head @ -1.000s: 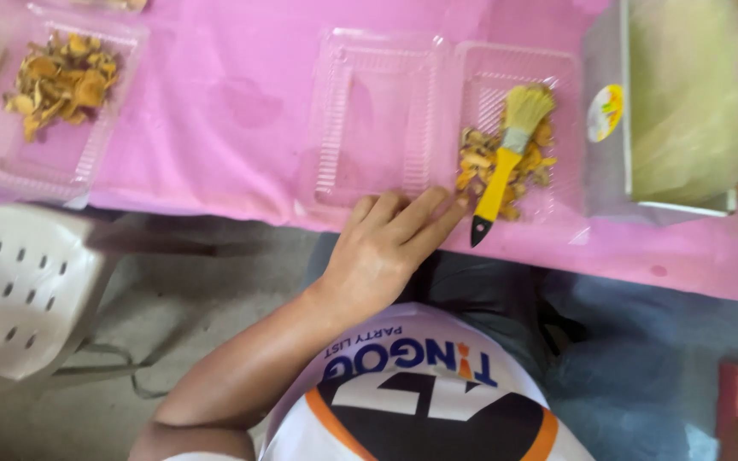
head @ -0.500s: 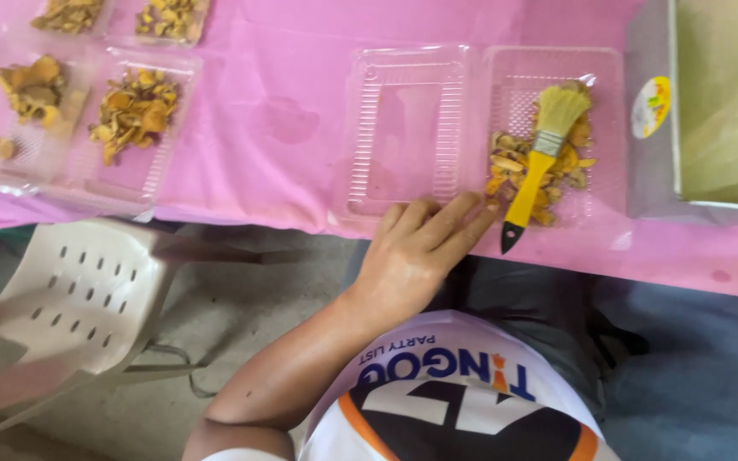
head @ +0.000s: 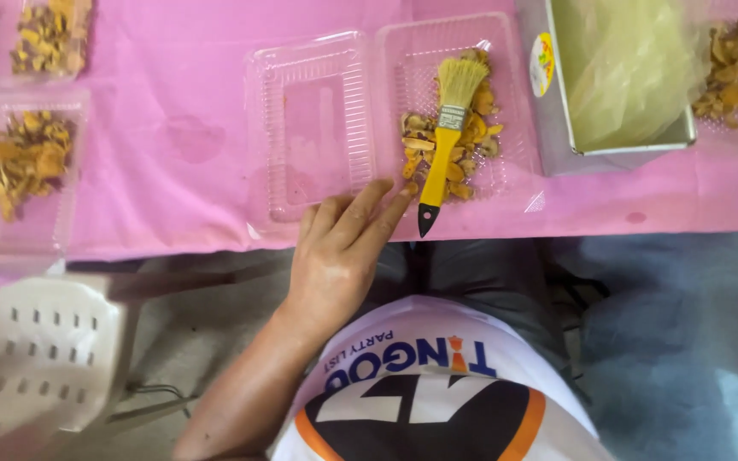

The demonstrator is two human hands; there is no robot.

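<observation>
A: Head view. Left hand [head: 335, 256] at 6 o'clock, fingers [head: 369, 205] spread flat, holding nothing, resting on the near edge of the open clear clamshell [head: 309, 128]. Right hand out of sight.

B: Yellow brush [head: 442, 145] lying on the dried pieces [head: 463, 137] in the 3 o'clock half. Could be nudged off the edge, spilling pieces. Metal tin [head: 557, 111] crowding at 2 o'clock; filled trays [head: 27, 162] at 9 o'clock.
</observation>
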